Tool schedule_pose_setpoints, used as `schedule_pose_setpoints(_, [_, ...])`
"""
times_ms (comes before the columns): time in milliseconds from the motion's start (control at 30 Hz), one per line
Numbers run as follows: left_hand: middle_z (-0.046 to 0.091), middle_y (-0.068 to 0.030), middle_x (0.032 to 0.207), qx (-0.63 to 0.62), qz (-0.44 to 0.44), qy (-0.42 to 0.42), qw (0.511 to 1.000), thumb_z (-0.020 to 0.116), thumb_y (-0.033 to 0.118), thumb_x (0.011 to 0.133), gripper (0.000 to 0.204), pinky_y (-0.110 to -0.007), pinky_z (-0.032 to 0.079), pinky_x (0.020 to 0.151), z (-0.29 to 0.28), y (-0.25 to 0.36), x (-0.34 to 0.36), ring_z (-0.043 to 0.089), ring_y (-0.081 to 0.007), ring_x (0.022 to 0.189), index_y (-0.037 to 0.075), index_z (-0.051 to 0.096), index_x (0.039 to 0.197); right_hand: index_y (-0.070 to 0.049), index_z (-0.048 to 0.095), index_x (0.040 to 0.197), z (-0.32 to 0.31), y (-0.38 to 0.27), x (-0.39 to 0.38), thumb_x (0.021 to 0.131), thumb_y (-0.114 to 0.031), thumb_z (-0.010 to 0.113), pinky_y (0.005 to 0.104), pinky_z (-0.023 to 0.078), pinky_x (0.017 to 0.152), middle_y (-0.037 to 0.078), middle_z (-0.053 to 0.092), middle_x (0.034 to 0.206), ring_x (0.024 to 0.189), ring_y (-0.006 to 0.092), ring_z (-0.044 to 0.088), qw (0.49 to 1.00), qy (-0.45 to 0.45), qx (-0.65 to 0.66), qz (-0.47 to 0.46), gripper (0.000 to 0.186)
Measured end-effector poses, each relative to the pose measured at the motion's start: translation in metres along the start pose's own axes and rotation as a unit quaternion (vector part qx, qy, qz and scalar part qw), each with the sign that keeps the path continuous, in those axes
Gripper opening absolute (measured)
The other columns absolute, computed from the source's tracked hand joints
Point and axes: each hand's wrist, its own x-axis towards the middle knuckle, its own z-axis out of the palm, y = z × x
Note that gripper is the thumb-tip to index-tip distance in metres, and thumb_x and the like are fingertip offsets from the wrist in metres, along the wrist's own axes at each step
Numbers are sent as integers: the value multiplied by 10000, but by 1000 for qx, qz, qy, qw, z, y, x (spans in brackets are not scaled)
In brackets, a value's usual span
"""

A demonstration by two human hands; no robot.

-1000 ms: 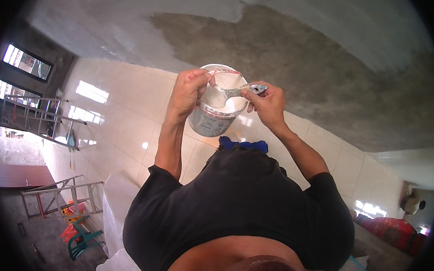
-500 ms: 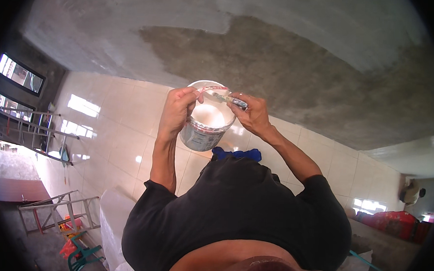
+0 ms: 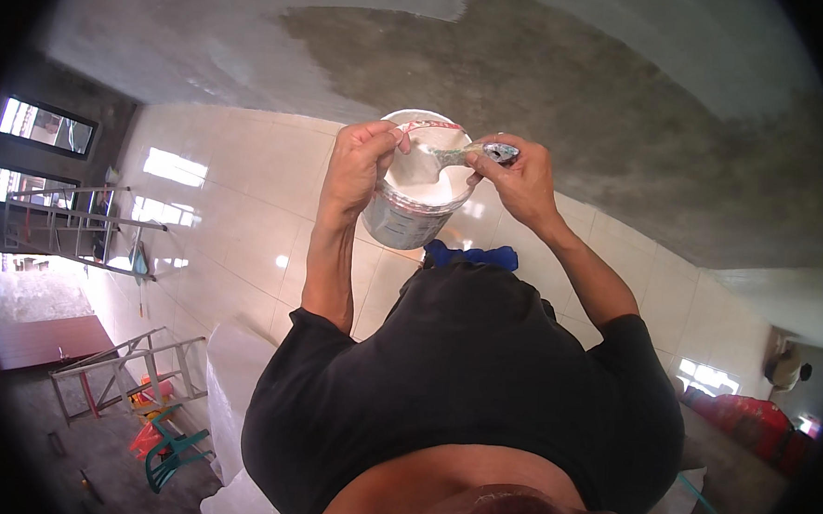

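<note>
Pinched in my left hand (image 3: 360, 166) is the red-and-white handle (image 3: 432, 124) of a paint bucket (image 3: 406, 223), which hangs in front of my body. White paint (image 3: 450, 186) lies inside it. My right hand (image 3: 527, 184) is closed around the paint-stained handle of a paintbrush (image 3: 501, 154). The brush lies across the bucket's mouth, its head pointing left over the inside wall. Whether the bristles touch the wall or the paint, I cannot tell.
A grey wall (image 3: 568, 107) with a darker patch rises ahead above a tiled floor (image 3: 247, 206). At left stand metal ladder frames (image 3: 87, 226), another metal frame (image 3: 131, 373) and a green plastic chair (image 3: 178, 454). A person (image 3: 784, 370) is far right, near red bundles (image 3: 747, 423).
Both hands and the bucket appear higher and slightly right in the view. The brush has tilted, and its head now sits lower across the bucket's mouth.
</note>
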Motion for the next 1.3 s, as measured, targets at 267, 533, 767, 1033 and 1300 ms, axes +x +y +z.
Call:
schedule_pose_setpoints(267, [340,104,530,-15,-9,17,1000,567,199,915,248,-226,177,464,-1,-2,0,259,-14,486,44,643,736,21,717,968,5,19,7,824,-158,730,261,471,515,87,711,698,538,124,617,998,3,53,18,230])
schedule_pose_setpoints(533, [332,92,509,23,-7,11,1000,550,206,913,252,-236,160,424,-9,-5,4,236,-26,449,31,612,743,12,705,974,17,33,9,783,-95,774,314,515,552,138,707,782,606,207,673,931,90,-259,-240,230])
schedule_pose_setpoints(767, [332,90,504,-3,-29,-3,1000,548,211,922,253,-231,181,397,-19,-11,11,243,-27,428,42,616,747,41,687,949,26,20,5,833,-123,741,269,490,551,86,702,732,615,103,646,997,34,-43,-45,208])
schedule_pose_setpoints(1033, [336,98,513,-4,-27,-8,1000,552,219,930,259,-230,160,424,-20,-11,12,224,-25,444,41,605,750,51,688,952,20,24,11,838,-127,734,258,458,532,83,694,715,564,95,598,992,-21,98,79,216])
schedule_pose_setpoints(1300, [334,99,517,-8,-29,-30,999,548,220,933,255,-228,162,424,-20,-9,14,226,-21,444,34,602,767,-24,714,963,29,46,8,792,-170,745,328,486,541,166,703,780,593,236,671,922,120,-250,-271,227])
